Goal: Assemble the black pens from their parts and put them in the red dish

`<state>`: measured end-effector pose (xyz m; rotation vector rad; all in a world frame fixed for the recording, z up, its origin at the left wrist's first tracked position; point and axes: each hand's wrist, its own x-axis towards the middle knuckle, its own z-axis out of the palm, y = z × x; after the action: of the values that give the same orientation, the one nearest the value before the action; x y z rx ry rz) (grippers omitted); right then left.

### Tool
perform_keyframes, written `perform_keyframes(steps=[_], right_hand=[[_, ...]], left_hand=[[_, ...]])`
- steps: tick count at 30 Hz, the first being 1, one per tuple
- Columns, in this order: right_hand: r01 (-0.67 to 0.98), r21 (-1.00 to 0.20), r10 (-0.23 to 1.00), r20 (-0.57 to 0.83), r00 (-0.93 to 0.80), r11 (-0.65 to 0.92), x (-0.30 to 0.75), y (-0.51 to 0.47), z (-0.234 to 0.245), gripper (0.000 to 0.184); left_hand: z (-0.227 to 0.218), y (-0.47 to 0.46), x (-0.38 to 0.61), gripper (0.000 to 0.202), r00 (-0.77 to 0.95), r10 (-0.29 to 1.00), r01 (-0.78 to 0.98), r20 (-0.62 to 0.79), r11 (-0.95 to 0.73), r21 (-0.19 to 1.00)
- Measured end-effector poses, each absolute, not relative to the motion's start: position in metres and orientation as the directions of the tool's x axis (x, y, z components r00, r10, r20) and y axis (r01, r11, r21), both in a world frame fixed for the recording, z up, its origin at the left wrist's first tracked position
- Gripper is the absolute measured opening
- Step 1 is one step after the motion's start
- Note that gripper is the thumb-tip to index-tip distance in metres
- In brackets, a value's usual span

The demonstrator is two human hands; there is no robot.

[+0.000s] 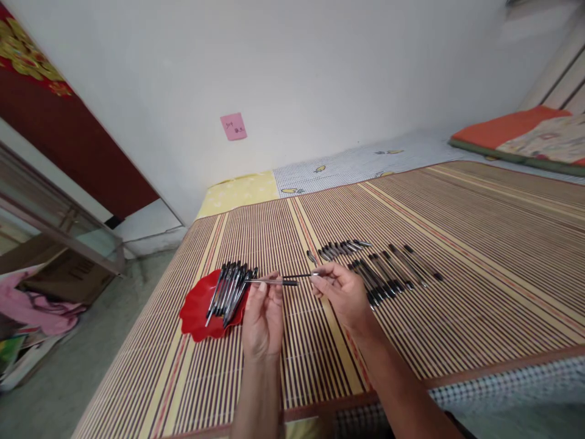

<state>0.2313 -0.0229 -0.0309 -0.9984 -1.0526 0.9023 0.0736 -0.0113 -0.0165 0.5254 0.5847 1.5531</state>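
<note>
Between the thumb and fingers of my left hand (264, 317) is a clear pen (274, 281) with a black end, held level and pointing right. My right hand (342, 292) pinches one end of a thin black rod (297, 277), which looks like an ink refill; its other end reaches to my left fingers. Left of my hands, several clear pens with black ends (226, 292) lie piled in a red dish with a wavy rim (189, 314). Beyond my right hand, several pens (388, 271) lie side by side, with shorter dark and clear pieces (340, 249) behind them.
A striped bamboo mat (320, 378) covers the bed. Folded orange bedding (507, 128) lies at the far right. A pink note (233, 126) is stuck to the white wall (320, 73). On the floor at left are a cardboard box (68, 274) and pink cloth (46, 308).
</note>
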Motion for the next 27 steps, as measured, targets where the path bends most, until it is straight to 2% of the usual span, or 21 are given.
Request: perform_keyframes(steps=[7, 17, 24, 27], right_hand=[[-0.083, -0.936, 0.916, 0.312, 0.252, 0.342, 0.233, -0.025, -0.029, 0.017], [-0.288, -0.915, 0.939, 0.203, 0.278, 0.283, 0.234, -0.027, -0.019, 0.021], [-0.456, -0.859, 0.967, 0.149, 0.208, 0.23, 0.236, -0.026, -0.022, 0.022], [-0.429, -0.867, 0.961, 0.175, 0.213, 0.252, 0.238, -0.026, -0.023, 0.02]], left_hand=[[-0.014, -0.014, 0.074, 0.017, -0.038, 0.999, -0.748, 0.021, -0.043, 0.662], [-0.017, -0.012, 0.074, 0.011, -0.058, 0.997, -0.792, -0.042, -0.02, 0.61], [-0.016, -0.013, 0.073, 0.013, -0.029, 1.0, -0.788, -0.005, -0.02, 0.616], [-0.015, -0.013, 0.072, 0.014, -0.028, 1.0, -0.779, -0.004, -0.019, 0.626]])
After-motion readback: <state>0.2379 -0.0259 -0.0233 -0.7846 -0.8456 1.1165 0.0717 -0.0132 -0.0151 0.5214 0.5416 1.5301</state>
